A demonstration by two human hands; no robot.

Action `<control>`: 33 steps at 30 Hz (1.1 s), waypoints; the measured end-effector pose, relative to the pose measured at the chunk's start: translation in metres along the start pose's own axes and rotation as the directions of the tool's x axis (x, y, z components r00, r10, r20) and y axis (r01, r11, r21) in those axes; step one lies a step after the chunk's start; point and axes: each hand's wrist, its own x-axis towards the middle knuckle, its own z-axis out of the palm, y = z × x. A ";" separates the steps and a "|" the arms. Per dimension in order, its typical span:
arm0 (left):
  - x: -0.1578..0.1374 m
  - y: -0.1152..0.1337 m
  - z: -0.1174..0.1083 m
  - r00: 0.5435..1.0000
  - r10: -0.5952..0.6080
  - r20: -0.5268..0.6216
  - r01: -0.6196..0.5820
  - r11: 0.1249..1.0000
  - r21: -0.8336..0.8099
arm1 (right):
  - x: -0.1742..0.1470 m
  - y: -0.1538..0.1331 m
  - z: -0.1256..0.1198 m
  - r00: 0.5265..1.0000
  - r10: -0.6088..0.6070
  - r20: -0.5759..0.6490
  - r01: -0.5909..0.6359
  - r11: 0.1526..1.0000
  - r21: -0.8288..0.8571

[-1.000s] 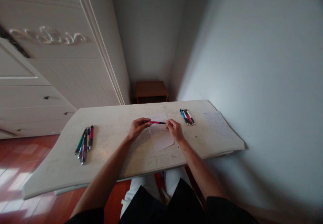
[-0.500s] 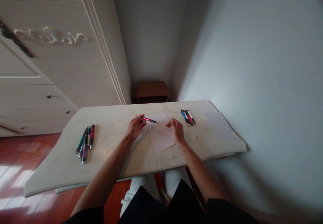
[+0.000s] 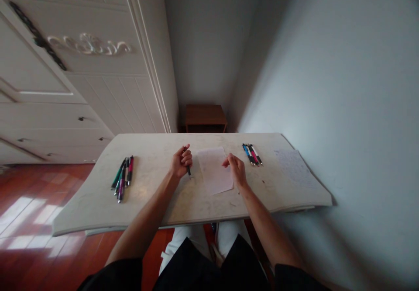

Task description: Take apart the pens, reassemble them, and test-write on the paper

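My left hand [image 3: 181, 163] is closed around a pen [image 3: 189, 172], with the dark grip and tip pointing down toward the table and most of the barrel hidden by the fingers. A sheet of paper [image 3: 214, 175] lies between my hands. Over its right edge, my right hand [image 3: 236, 169] is curled, thumb and fingers drawn together, and nothing shows in it. Several pens [image 3: 122, 179], green, purple and pink among them, lie in a loose pile at the left. To the right, several more pens [image 3: 252, 154] lie side by side, blue, white and pink.
The white table [image 3: 150, 151] has a worn top and reaches the wall [image 3: 343, 107] on the right. A sheet covered in writing [image 3: 293, 165] lies near its right end. Beyond it stand a white cabinet [image 3: 98, 94] and a small brown side table [image 3: 206, 114].
The pen in my left hand has turned from lying sideways over the paper to pointing down, and the fingers have wrapped round it. My right hand stays curled by the paper. The view has shifted slightly left.
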 end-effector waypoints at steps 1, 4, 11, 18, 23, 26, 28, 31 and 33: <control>0.000 0.002 -0.001 1.000 0.018 -0.007 -0.019 1.000 -0.008 | 0.000 0.000 0.000 1.000 -0.002 0.002 0.002 1.000 0.001; 0.000 0.006 -0.004 0.996 0.085 -0.038 -0.086 0.996 -0.022 | 0.000 0.000 0.000 1.000 -0.015 0.010 0.015 1.000 0.011; -0.004 0.004 0.000 0.987 0.163 0.005 -0.162 0.982 0.092 | -0.002 -0.001 0.001 0.999 -0.018 0.029 0.018 1.000 -0.013; -0.007 -0.002 0.012 0.981 0.184 0.056 -0.190 0.970 0.149 | -0.002 0.002 0.001 0.998 -0.026 0.057 0.026 1.000 0.006; -0.003 -0.011 0.015 0.986 0.136 0.100 -0.151 0.975 0.161 | -0.002 0.003 0.003 0.989 -0.063 0.131 0.051 0.995 0.088; -0.003 -0.022 0.019 0.985 0.122 0.123 -0.153 0.942 0.298 | -0.001 0.000 0.010 0.979 -0.039 0.198 0.015 0.992 0.124; -0.004 -0.031 0.023 0.982 0.115 0.147 -0.166 0.902 0.398 | 0.000 -0.002 0.015 0.959 -0.016 0.283 -0.021 0.992 0.128; -0.004 -0.044 0.029 0.963 0.168 0.210 -0.251 0.838 0.484 | 0.004 -0.006 0.023 0.922 -0.004 0.388 -0.074 0.980 0.185; -0.002 -0.051 0.034 0.951 0.202 0.234 -0.301 0.781 0.547 | 0.007 -0.011 0.027 0.898 -0.008 0.439 -0.115 0.961 0.253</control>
